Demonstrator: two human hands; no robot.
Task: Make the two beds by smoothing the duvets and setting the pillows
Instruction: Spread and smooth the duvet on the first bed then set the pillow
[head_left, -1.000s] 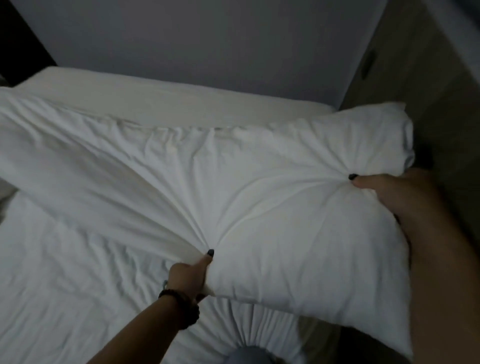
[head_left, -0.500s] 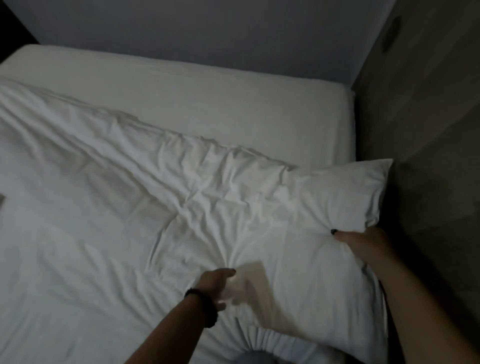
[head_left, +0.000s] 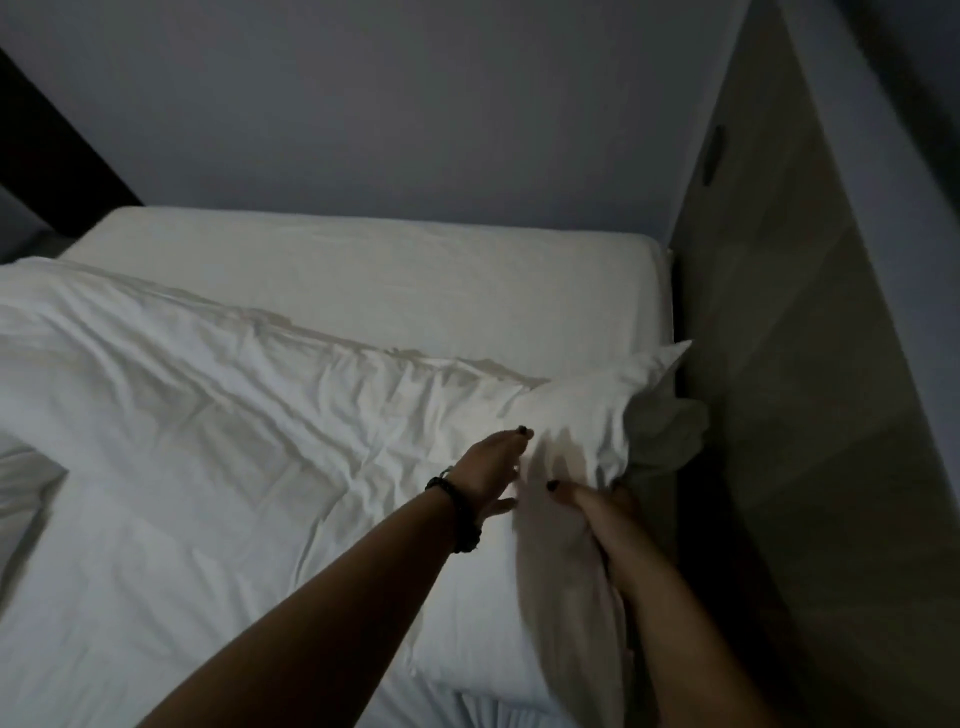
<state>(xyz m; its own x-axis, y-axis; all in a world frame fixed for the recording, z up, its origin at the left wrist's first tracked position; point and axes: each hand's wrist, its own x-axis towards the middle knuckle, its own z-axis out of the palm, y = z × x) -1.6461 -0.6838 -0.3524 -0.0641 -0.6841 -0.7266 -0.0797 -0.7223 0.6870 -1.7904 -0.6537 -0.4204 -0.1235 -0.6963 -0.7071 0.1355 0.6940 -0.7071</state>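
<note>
Duvet (head_left: 218, 426) lies rumpled across bed (head_left: 363, 270), top corner bunched at right edge. Soft, light, limp; grip corners. Right hand (head_left: 597, 506) clenched on corner fabric; left hand (head_left: 493, 467) released, flat beside.

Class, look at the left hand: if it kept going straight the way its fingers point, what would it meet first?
Probably the bunched corner of the duvet, just beyond the left hand; its fingers point up-right toward that corner. Depth is unclear, so the hand may already touch the fabric.
</note>
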